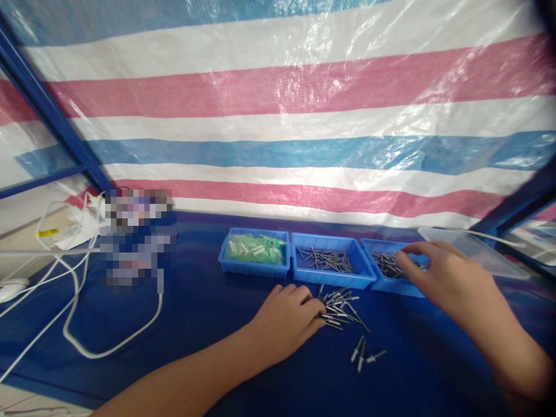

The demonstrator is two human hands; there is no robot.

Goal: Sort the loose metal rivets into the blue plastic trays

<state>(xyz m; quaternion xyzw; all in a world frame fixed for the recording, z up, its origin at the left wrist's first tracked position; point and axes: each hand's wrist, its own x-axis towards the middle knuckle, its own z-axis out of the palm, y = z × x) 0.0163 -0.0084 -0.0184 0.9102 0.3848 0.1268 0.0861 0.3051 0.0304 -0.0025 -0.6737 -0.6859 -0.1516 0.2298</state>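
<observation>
A loose pile of silvery blind rivets (339,307) lies on the dark blue tabletop. My left hand (290,317) rests at the pile's left edge, its fingers curled and pressed together among the rivet ends; what they pinch, if anything, is hidden. Nearer to me lie a few separate rivets (360,353). Over the right blue bin (393,285), which holds dark metal pins or rivets (386,264), hovers my right hand (449,275). Its thumb and forefinger tips are drawn together, and I cannot make out anything between them.
The middle blue bin (334,280) contains thin metal pins (324,260). In the left blue bin (254,268) are green-and-white pieces (254,249). A clear plastic lid (486,255) lies at right; white cables (73,313) loop at left. Striped sheeting (278,92) hangs behind.
</observation>
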